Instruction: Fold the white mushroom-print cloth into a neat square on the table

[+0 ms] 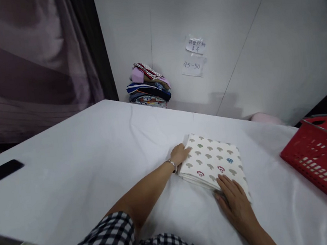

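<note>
The cloth [210, 157] lies folded into a thick, roughly square stack, white with grey-brown mushrooms and a few red, green and blue ones, on the white table [83, 166]; its layers show along the near edge. The left hand [179, 154] is closed on the cloth's left edge, thumb over the top, the other fingers mostly hidden. The right hand [234, 199] is open and holds nothing in a grip: its fingers lie nearly flat on the cloth's near right part, close together, and its thumb stands apart at the near edge. A bracelet [172, 166] circles the left wrist, just beside the cloth. Nearer the wearer than the cloth is a black-and-white checked sleeve [103, 242]. Right of the cloth, well apart, stands a red basket [297, 153] with slotted sides. Beyond the cloth and to its left, at the table's far edge, is a pile [149, 85] of folded fabrics; beyond it to the right, a pink thing [265, 118] shows partly. Behind the cloth rises a pale wall [229, 22] bearing two handwritten notes [193, 65], the lower reading "45-50". Far left of the cloth are a black strip [2, 173] on the table and, farther back, a mauve curtain [28, 55].
</note>
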{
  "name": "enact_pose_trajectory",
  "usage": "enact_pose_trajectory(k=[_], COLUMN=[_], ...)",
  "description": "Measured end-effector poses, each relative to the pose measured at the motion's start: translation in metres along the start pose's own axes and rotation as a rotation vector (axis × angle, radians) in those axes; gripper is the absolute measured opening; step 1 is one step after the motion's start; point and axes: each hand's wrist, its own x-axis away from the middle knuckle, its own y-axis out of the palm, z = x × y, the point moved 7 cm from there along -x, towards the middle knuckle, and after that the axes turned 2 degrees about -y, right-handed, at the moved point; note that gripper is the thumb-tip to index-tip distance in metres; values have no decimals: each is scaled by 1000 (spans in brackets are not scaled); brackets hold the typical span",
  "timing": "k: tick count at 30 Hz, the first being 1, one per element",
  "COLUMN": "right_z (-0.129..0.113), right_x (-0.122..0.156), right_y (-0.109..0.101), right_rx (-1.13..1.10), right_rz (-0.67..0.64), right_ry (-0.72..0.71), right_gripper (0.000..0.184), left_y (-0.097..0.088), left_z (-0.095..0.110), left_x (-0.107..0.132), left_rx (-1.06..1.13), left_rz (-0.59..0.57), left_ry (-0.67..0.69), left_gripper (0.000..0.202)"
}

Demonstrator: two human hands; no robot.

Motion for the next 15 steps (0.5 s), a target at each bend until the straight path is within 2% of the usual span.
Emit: enact_pose_trajectory(k=[3,7,11,15], right_z=[0,0,-2,-3], right_x=[-1,-3,-2,-1], right_y=[2,4,2,2], right_rx=[5,25,23,7], right_rz=[0,12,25,13], right_ry=[-6,-11,-21,-18], right_gripper=[51,51,52,53], left_y=[-2,-4,3,9], left_z=[6,23,30,21], left_x=[-8,-20,-25,-26], left_rx=[-9,-10,-22,-28], left_rz=[-20,11,55,72], left_ry=[18,-6,-47,-72], left_gripper=[42,57,50,45])
